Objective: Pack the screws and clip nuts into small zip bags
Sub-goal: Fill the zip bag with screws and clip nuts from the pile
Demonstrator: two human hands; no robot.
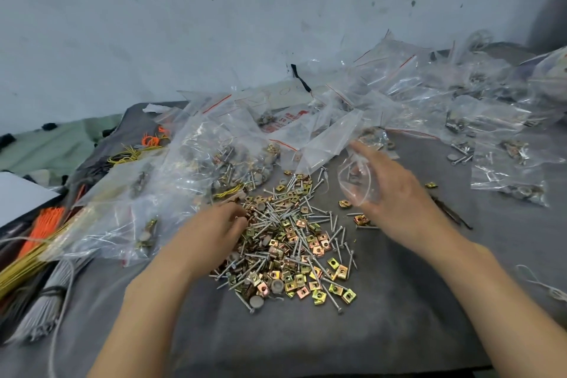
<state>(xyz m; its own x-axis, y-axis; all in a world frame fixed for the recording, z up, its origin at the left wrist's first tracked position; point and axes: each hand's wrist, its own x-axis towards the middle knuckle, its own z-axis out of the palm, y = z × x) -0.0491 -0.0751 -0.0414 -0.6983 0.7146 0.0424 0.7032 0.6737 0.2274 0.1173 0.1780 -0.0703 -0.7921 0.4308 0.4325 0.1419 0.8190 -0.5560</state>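
Right hand (389,196), centre right, grips a small zip bag (356,186) with a few parts inside. Left hand (221,224), centre, has its fingers curled into the pile of screws and clip nuts (294,242) on the grey cloth (399,301); can't tell if it pinches any. Step looks like filling. Next: lift parts clear and feed them into the bag mouth. Filled bags (491,120) upper right.

The small zip bag (357,184) pinched in the right hand (395,196) is clear. Below-left of that grip, silver screws (277,212) mix with gold and coppery clip nuts (319,294) on dark grey cloth (306,344). Beyond the grip, clear bags (383,83) carry red zip stripes. Far left, cable bundles (46,224) are orange, yellow and pale grey.
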